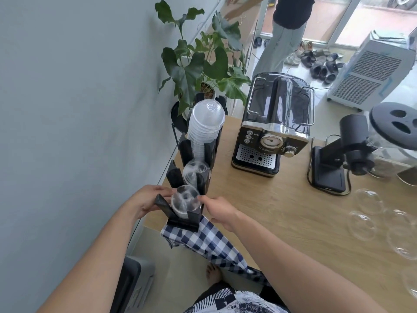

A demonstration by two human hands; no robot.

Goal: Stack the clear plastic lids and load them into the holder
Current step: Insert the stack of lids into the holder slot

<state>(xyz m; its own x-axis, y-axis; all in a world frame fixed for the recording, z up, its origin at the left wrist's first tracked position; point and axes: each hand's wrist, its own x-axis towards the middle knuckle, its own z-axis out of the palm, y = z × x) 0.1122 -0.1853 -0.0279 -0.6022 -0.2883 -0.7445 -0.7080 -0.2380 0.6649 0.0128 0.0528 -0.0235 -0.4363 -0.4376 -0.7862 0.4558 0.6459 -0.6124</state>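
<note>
A black slotted holder (184, 219) stands at the table's left edge. Its nearest slot contains a stack of clear dome lids (185, 201). My left hand (149, 201) touches that stack from the left, and my right hand (217, 210) touches it from the right with its fingertips. The middle slot holds another short lid stack (195, 172). In the far slot a tall lid stack (206, 123) rises well above the holder. Several loose clear dome lids (367, 201) lie on the wooden table at the right.
A blue checked cloth (207, 241) hangs over the table's near edge below the holder. A coffee machine (274, 125) and a black grinder (352, 150) stand farther back. A potted plant (203, 62) is behind the holder. Another person (284, 30) stands beyond.
</note>
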